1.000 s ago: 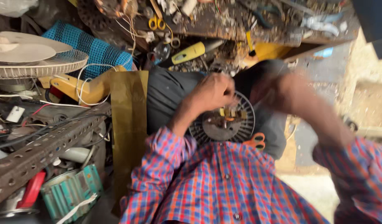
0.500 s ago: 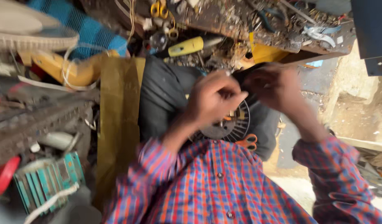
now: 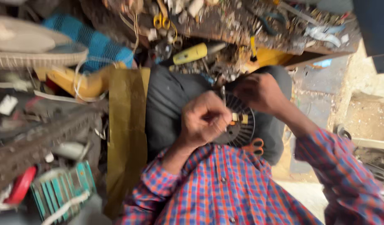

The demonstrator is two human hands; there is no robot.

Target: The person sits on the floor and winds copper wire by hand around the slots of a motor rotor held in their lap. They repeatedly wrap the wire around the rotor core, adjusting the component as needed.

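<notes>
Repair workshop, cramped and cluttered. We note a littered workbench [image 3: 258, 29] as landmark: on it a yellow-handled screwdriver [image 3: 192, 53] and yellow-handled scissors [image 3: 163, 20]; left of it a fan guard [image 3: 37, 54] and perforated metal angle bar [image 3: 37, 141]; below it a dark slotted motor disc [image 3: 241, 125].

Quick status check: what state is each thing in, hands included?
left hand: closed in a fist over the round part, pinching something thin; what it is I cannot tell.
right hand: gripping the round part's upper edge.
round black slotted part: resting on the lap, largely covered by the hands.
orange-handled scissors: lying beside the part, untouched; blades hidden.
yellow-handled tool: lying on the cluttered bench, untouched.
</notes>
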